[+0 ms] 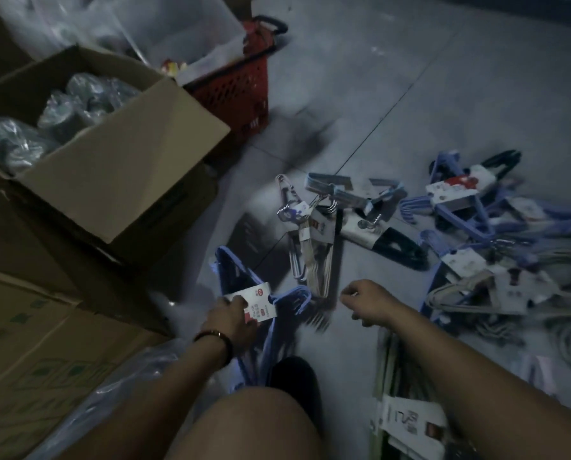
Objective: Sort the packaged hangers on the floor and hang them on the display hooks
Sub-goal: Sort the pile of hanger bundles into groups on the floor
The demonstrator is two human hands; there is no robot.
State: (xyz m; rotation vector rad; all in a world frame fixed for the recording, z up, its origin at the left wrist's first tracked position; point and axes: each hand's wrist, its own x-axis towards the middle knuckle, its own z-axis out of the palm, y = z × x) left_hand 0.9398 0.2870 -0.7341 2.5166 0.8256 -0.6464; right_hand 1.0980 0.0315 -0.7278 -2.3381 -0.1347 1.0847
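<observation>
My left hand [232,318] grips a pack of blue hangers [241,277] by its white paper label [257,302], low over the floor. My right hand [365,302] hovers beside it with fingers curled and nothing in them. On the grey floor ahead lie several packs: a wooden-and-metal hanger pack [314,240], a black hanger pack [390,240], and a jumbled heap of blue, grey and beige hanger packs [486,244] to the right. No display hooks are in view.
An open cardboard box [118,180] with plastic-wrapped goods stands at the left on other cartons [28,343]. A red shopping basket [241,84] sits behind it. More packaged goods [407,416] lie under my right arm. My knee [254,426] is at the bottom.
</observation>
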